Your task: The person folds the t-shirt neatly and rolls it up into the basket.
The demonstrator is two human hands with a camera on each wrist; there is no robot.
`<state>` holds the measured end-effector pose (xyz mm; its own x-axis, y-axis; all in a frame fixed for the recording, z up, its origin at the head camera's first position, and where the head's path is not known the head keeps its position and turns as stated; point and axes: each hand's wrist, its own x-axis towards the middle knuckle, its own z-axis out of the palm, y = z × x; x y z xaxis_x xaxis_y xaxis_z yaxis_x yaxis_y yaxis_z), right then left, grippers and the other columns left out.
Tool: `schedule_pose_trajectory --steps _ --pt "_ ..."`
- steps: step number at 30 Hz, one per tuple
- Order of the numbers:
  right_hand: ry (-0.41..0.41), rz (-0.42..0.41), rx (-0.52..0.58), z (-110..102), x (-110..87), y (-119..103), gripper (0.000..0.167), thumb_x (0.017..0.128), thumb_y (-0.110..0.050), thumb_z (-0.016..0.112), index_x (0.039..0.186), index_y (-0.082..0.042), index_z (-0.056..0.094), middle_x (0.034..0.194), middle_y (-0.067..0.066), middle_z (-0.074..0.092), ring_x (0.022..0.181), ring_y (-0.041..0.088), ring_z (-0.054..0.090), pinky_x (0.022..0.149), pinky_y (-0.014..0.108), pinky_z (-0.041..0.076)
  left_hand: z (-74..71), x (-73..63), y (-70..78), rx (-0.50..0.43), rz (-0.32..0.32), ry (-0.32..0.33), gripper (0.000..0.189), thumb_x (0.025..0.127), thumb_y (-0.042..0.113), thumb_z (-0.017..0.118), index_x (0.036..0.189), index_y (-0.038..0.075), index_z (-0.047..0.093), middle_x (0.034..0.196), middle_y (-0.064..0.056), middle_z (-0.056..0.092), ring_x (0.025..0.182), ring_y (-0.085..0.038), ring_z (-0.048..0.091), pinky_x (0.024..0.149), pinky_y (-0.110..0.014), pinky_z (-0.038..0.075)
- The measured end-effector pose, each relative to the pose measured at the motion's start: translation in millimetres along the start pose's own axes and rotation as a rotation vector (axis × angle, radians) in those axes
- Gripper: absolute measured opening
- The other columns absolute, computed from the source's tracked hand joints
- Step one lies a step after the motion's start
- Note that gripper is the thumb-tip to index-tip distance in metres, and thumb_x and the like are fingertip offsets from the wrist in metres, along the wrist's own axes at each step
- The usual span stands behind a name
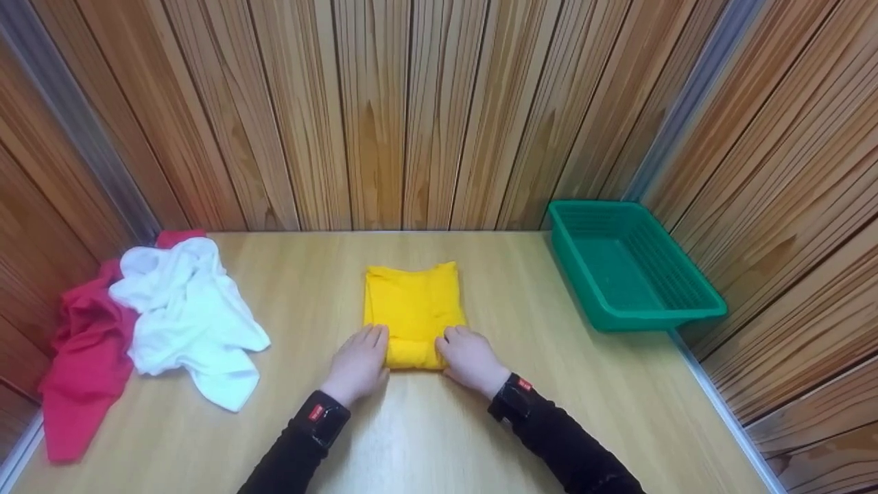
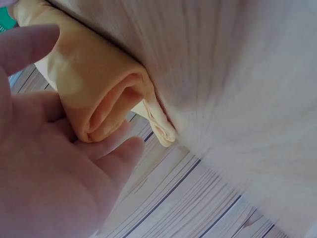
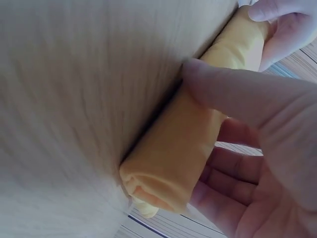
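Note:
A folded yellow cloth (image 1: 415,298) lies on the table, its near edge turned over into a thick roll. My left hand (image 1: 357,361) holds the roll's left end; in the left wrist view the fingers (image 2: 116,161) lie along its far side, the thumb nearer me. At the right end my right hand (image 1: 475,358) grips the roll, with the thumb (image 3: 203,82) on the near side and the fingers curled behind. Spiral layers show at the open end of the yellow roll (image 3: 163,158). The cloth's far part lies flat, one far corner slightly raised.
To the left, a crumpled white cloth (image 1: 195,322) lies partly over a red cloth (image 1: 86,370). A green plastic basket (image 1: 600,312) stands at the back right against the wood-panelled wall (image 1: 439,116). The light wooden table (image 1: 425,439) extends toward me.

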<state>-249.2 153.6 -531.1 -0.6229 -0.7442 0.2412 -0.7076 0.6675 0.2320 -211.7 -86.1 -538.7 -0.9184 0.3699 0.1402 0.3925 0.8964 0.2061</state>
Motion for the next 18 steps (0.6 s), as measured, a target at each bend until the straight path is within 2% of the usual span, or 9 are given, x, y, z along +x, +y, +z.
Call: schedule_pose_trajectory --steps 5,9,18 --pt "0.009 0.005 0.011 4 0.7 1 0.021 0.076 -0.015 0.077 0.091 -0.008 0.064 0.084 0.006 0.058 0.077 0.023 0.057 0.061 0.036 0.050 3.6 1.8 -1.0 -0.016 0.015 0.000 0.068 0.084 0.017 0.075 0.137 -0.012 0.046 0.138 -0.028 0.050 0.130 -0.044 0.045 0.110 -0.051 0.033" --pt "0.001 0.005 0.069 5 0.1 3 0.010 0.081 -0.009 0.070 0.089 -0.008 0.066 0.082 0.006 0.060 0.076 0.023 0.058 0.062 0.037 0.050 3.1 -0.1 -1.2 -0.046 0.026 0.001 0.067 0.083 0.017 0.076 0.135 -0.013 0.047 0.135 -0.029 0.052 0.126 -0.043 0.048 0.109 -0.051 0.035" --pt "-0.122 0.005 0.309 -6 -7.7 14 0.017 0.091 -0.015 0.069 0.107 -0.009 0.066 0.097 0.005 0.067 0.091 0.024 0.063 0.081 0.039 0.051 -6.3 -11.1 0.6 -0.164 0.025 -0.031 0.063 0.084 0.017 0.075 0.133 -0.012 0.050 0.131 -0.029 0.056 0.121 -0.044 0.053 0.104 -0.054 0.039"
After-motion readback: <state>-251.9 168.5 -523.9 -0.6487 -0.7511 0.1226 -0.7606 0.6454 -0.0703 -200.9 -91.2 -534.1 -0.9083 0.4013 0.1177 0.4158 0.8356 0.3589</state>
